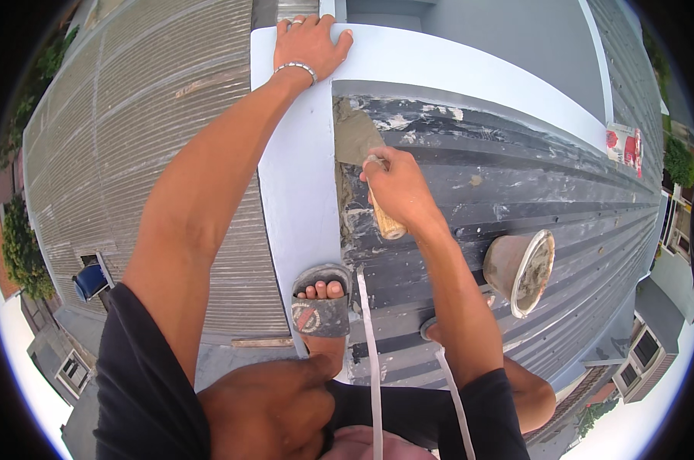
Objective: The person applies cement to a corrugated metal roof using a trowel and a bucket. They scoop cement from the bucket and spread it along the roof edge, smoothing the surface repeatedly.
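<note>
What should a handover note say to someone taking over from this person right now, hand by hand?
Left hand: gripping the top edge of the white parapet wall, holding no tool.
Right hand: holding a trowel by its wooden handle, blade loaded with grey mortar against the wall-to-roof joint.
Mortar bucket: on the dark metal roof, to the right.
Done: mortar smeared along the upper joint.
Left: the joint lower down, towards the sandalled foot.

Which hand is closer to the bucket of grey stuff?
The right hand. It holds a trowel against the roof edge, just up and left of the bucket. The left hand is far off, gripping the top of the white wall.
</note>
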